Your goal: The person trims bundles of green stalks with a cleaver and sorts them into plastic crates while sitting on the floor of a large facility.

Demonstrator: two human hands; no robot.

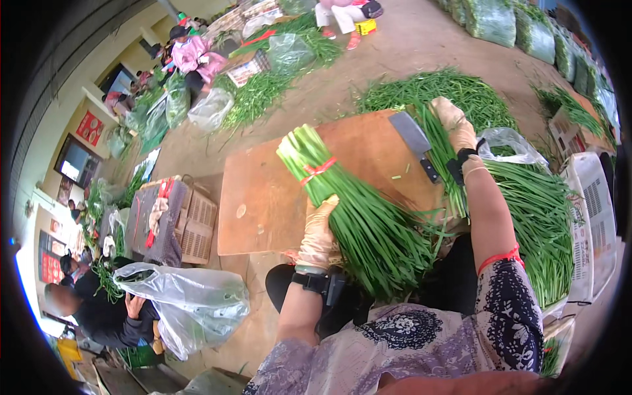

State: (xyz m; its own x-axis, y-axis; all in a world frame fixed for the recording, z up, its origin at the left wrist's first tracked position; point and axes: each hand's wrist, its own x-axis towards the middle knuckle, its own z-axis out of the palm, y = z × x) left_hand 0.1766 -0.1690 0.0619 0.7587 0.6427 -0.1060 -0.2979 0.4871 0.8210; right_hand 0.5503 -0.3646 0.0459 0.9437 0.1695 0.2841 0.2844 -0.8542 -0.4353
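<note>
My left hand (320, 224), in a cream glove, grips the side of a bundle of garlic chives (368, 222). Red tape (317, 170) binds the bundle near its pale cut ends, which point away from me over a wooden board (266, 197). Its leafy end hangs towards my lap. At the board's right edge my right hand (452, 118), also gloved, is curled against loose chives (434, 143); its fingertips are partly hidden, so its hold is unclear. Beside these stems a cleaver (412, 136) lies on the board, its black handle towards me.
Loose chives are heaped beyond the board (444, 86) and more lie at my right (531, 217) by a clear plastic bag (513, 148). To my left stands a plastic crate (197, 222). A co-worker (113, 316) handles a clear bag (192, 301). Others sit farther off.
</note>
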